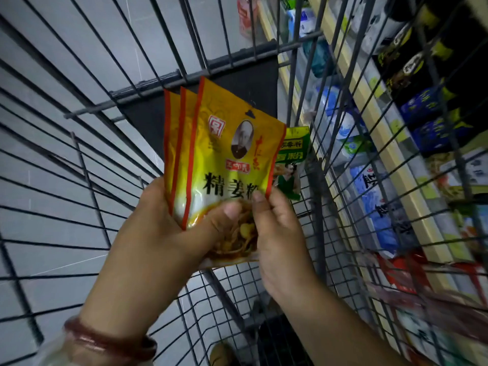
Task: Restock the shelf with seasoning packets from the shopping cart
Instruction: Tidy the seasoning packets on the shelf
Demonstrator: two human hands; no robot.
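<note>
Closest to me is my left wrist with the reddish bracelet (111, 342) on it, then my left hand (163, 233) clamped on the bottom of a fan of yellow seasoning packets (227, 159). Three of them, thumb on the front one, staggered so I can see each edge. My right hand (280, 233) is pinching the lower right corner of the front packet, and I think it's also got the green packet (291, 154) tucked behind, though I can't see those fingers well enough to swear to it. I'm guessing I hold them upright and face-on like this to check the labels match before they go up.

Under and around my hands is the shopping cart (87, 159) — wire mesh everywhere, grey floor showing through. So the packets are above the cart basket, not on any shelf yet.

Further off on the right, through the cart's wire side, is the shelf (390, 143) — rows of white-and-blue bags and darker boxes, all a bit blurry. That's where these need to end up, and I'd have to swing right and reach over the cart wall to get there.
</note>
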